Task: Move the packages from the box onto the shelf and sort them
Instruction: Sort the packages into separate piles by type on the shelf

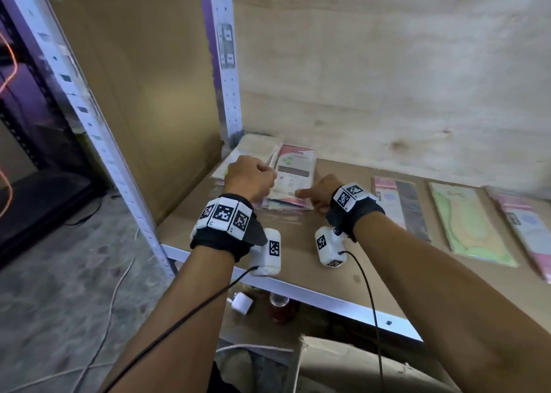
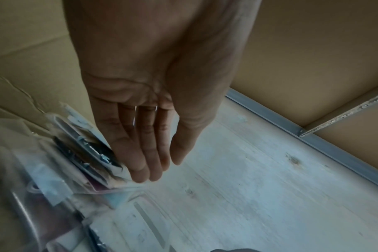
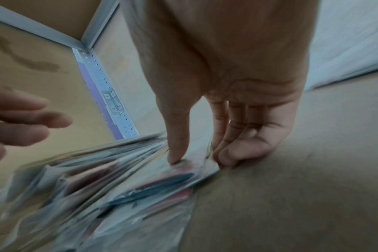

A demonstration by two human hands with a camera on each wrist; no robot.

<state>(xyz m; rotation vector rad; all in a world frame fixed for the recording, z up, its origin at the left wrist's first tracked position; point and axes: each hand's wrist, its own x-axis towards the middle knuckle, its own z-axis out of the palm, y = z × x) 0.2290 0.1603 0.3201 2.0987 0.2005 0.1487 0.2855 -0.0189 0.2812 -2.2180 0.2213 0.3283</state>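
Note:
A loose pile of flat plastic-wrapped packages [image 1: 293, 169] lies in the shelf's back left corner. My left hand [image 1: 253, 175] hovers at the pile's left side; in the left wrist view its fingers [image 2: 140, 153] are straight and together, beside the pile's edge [image 2: 82, 153], holding nothing. My right hand [image 1: 313, 195] is at the pile's near right corner. In the right wrist view my right thumb [image 3: 175, 153] presses on the top package [image 3: 183, 172] while the curled fingers [image 3: 237, 153] hook under its edge.
Three packages lie side by side on the cardboard shelf board [image 1: 298, 258]: a pink and black one [image 1: 399, 207], a green one [image 1: 471, 222] and a pink one [image 1: 527, 228]. A metal upright [image 1: 226, 64] stands behind the pile. A cardboard box [image 1: 343, 360] sits below the front rail [image 1: 313, 294].

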